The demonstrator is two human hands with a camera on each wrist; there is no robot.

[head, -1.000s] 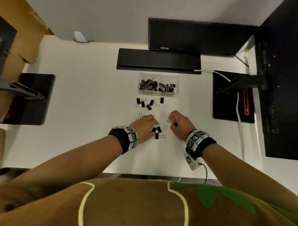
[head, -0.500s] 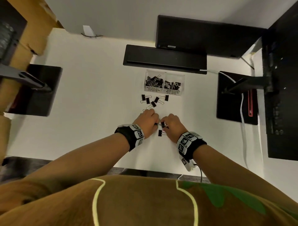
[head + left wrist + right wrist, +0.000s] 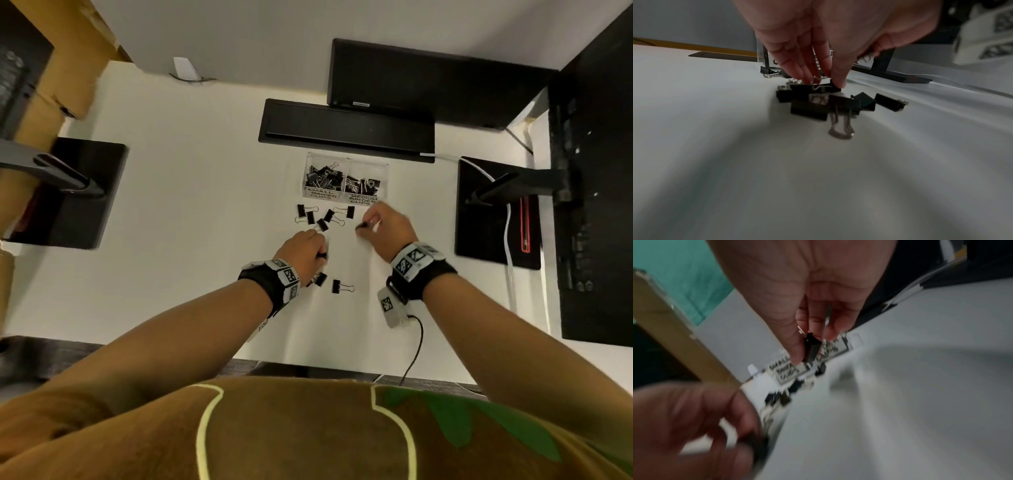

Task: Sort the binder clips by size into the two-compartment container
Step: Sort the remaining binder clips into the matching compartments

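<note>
The right hand (image 3: 388, 226) pinches a black binder clip (image 3: 810, 346) just in front of the clear two-compartment container (image 3: 346, 178), whose labelled halves both hold clips. The left hand (image 3: 305, 255) pinches another clip (image 3: 818, 88) from the loose clips (image 3: 323, 217) on the white worktop (image 3: 171, 240).

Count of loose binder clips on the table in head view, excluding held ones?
7 visible: a cluster of five just before the container, and a pair by the left hand, which may hide more.
</note>
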